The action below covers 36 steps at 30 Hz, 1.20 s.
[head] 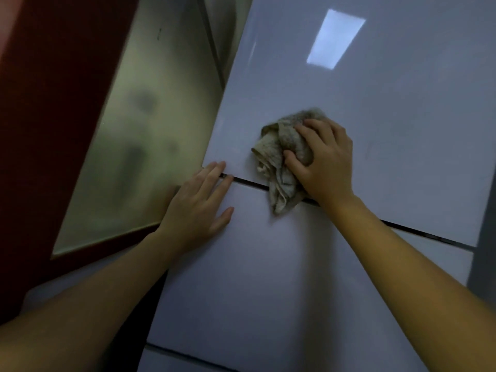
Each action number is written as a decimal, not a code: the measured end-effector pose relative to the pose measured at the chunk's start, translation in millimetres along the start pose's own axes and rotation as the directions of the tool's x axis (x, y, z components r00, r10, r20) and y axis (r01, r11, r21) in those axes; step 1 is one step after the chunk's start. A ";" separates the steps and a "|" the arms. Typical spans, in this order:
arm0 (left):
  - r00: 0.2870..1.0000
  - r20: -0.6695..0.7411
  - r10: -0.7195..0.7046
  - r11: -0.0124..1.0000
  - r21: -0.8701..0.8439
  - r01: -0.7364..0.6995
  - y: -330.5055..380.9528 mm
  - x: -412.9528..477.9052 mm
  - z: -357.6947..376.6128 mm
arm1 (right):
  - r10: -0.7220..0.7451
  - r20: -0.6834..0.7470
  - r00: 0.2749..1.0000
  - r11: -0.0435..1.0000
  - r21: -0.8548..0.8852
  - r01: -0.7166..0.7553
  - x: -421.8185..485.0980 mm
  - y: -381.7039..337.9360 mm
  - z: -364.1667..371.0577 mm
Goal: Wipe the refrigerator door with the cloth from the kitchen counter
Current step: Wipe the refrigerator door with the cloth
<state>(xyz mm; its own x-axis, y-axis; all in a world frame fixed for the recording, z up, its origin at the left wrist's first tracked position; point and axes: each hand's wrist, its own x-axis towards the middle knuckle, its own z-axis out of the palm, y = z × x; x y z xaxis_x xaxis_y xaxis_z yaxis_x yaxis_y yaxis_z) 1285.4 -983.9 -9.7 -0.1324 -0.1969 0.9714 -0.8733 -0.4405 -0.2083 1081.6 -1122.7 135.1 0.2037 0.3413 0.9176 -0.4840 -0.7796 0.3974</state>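
Observation:
The glossy white refrigerator door point(375, 124) fills the right half of the view, with a dark seam running across it between the upper and lower panels. A crumpled beige cloth point(279, 159) lies pressed against the door at the seam. My right hand point(324, 162) is closed on the cloth and holds it flat to the upper panel. At the door's left edge rests my left hand point(198, 208), fingers spread flat on the lower panel point(255, 277), with its fingertips reaching the seam.
A frosted glass panel point(150, 135) in a dark red frame point(53, 103) stands directly left of the refrigerator. A bright rectangle of light point(335, 38) reflects high on the door. A second seam crosses the door near the bottom of the view.

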 end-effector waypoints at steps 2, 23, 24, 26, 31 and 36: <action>1.000 0.006 -0.022 1.000 -0.017 0.022 2.9 1.6 0.1 | 0.013 0.002 1.000 1.000 -0.017 -0.013 -15.3 14.7 -8.9; 0.975 -0.109 -0.192 0.978 -0.100 0.182 38.4 5.1 17.3 | 0.284 -0.060 0.957 0.957 -0.036 -0.286 -63.5 74.5 -48.0; 0.974 -0.108 -0.198 0.977 -0.105 0.187 39.6 5.3 16.9 | 0.264 -0.044 0.963 0.963 -0.041 -0.266 -62.5 70.5 -45.6; 0.972 -0.096 -0.212 0.973 -0.114 0.201 41.5 6.4 15.6 | 0.192 0.005 0.981 0.980 -0.056 -0.192 -63.9 64.8 -43.4; 0.983 -0.055 -0.173 0.983 -0.071 0.169 50.2 12.0 10.5 | 0.093 0.075 0.993 0.995 -0.052 -0.090 -84.0 72.3 -56.2; 0.995 -0.036 -0.098 0.990 -0.110 0.094 63.3 27.9 11.4 | 0.225 0.040 0.974 0.972 -0.072 -0.222 -115.6 104.2 -81.9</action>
<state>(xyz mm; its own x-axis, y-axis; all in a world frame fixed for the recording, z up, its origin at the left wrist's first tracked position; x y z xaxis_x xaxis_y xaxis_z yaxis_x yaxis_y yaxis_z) 1231.7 -1027.3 2.9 -0.0630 -0.1211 0.9906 -0.9280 -0.3581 -0.1028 937.9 -1200.4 69.9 0.1234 0.1358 0.9830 -0.5771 -0.7960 0.1824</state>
